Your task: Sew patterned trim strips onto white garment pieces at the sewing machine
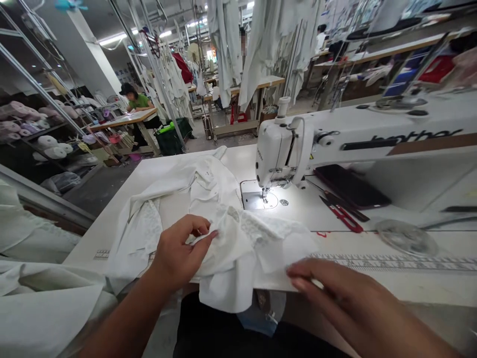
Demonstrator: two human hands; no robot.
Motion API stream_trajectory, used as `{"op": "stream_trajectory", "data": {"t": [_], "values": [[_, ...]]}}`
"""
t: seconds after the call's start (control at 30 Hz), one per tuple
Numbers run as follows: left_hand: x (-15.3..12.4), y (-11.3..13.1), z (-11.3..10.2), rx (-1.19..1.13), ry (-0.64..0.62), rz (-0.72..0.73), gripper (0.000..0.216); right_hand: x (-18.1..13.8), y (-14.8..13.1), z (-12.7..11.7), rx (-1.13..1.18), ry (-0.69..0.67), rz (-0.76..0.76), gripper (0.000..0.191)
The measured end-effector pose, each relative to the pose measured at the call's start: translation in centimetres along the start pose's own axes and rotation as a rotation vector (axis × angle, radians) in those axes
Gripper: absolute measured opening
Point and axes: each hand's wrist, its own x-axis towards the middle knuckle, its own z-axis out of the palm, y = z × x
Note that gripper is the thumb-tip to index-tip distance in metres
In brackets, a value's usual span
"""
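A white garment lies crumpled on the sewing table, its lower edge hanging over the front. My left hand pinches a fold of this cloth between thumb and fingers. My right hand is blurred low at the right, its fingertips at the garment's right edge near the table front; its grip is unclear. A white sewing machine stands just beyond the cloth, its needle plate lit.
Red thread snips and a dark phone lie right of the needle. A measuring tape runs along the table front. More white fabric is piled at the left. A person in green works at a far table.
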Motion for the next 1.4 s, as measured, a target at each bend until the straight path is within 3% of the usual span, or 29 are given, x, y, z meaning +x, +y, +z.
{"op": "stream_trajectory", "data": {"t": [0.07, 0.13, 0.2, 0.27, 0.33, 0.4, 0.47, 0.57, 0.7, 0.83, 1.0, 1.13, 1.23, 1.4], "values": [[-0.2, 1.0, -0.5, -0.049, -0.089, -0.081, 0.009, 2.5, -1.3, 1.5, 0.066, 0.175, -0.035, 0.026], [-0.4, 1.8, -1.4, -0.105, -0.201, -0.130, 0.006, 5.2, -2.3, 2.9, 0.142, 0.254, -0.123, 0.041], [-0.5, 2.3, -2.6, -0.162, -0.282, -0.153, 0.006, 7.3, -2.8, 3.5, 0.189, 0.202, -0.222, 0.045], [-0.5, 2.3, -3.7, -0.185, -0.300, -0.169, 0.008, 8.3, -2.9, 2.9, 0.193, 0.085, -0.240, 0.033], [-0.5, 1.5, -4.4, -0.164, -0.303, -0.215, 0.011, 8.0, -2.6, 1.3, 0.152, -0.025, -0.176, 0.022], [-0.4, 0.4, -4.5, -0.137, -0.347, -0.253, 0.014, 6.5, -2.2, -0.9, 0.083, -0.104, -0.122, 0.024], [-0.1, -0.7, -3.8, -0.119, -0.454, -0.206, 0.012, 4.6, -1.8, -2.6, 0.019, -0.180, -0.130, 0.022], [0.3, -1.4, -1.5, 0.023, -0.564, 0.002, 0.011, 2.5, -1.8, -3.2, -0.041, -0.205, -0.120, 0.025], [0.3, -0.1, 1.7, 0.267, -0.445, 0.151, 0.023, 2.4, -1.7, -1.3, -0.009, -0.153, -0.044, 0.028], [-0.1, 1.4, 3.1, 0.112, -0.492, 0.177, 0.041, 2.9, -1.0, -0.3, 0.137, -0.138, -0.035, 0.024], [-0.4, 0.7, 2.6, -0.255, -0.598, -0.118, 0.031, 3.0, 1.6, -0.9, 0.227, -0.153, -0.013, 0.025], [-0.6, 0.3, 1.9, -0.420, -0.611, -0.293, 0.035, 2.8, 3.4, -0.1, -0.072, 0.078, 0.010, 0.020], [-0.7, 0.6, 2.0, -0.476, -0.632, -0.382, 0.036, 2.6, 1.9, 0.9, -0.155, 0.230, -0.087, 0.029], [-0.8, 1.4, 2.6, -0.524, -0.642, -0.394, 0.039, 3.4, -2.4, 2.0, 0.003, 0.138, -0.188, 0.039]]}}
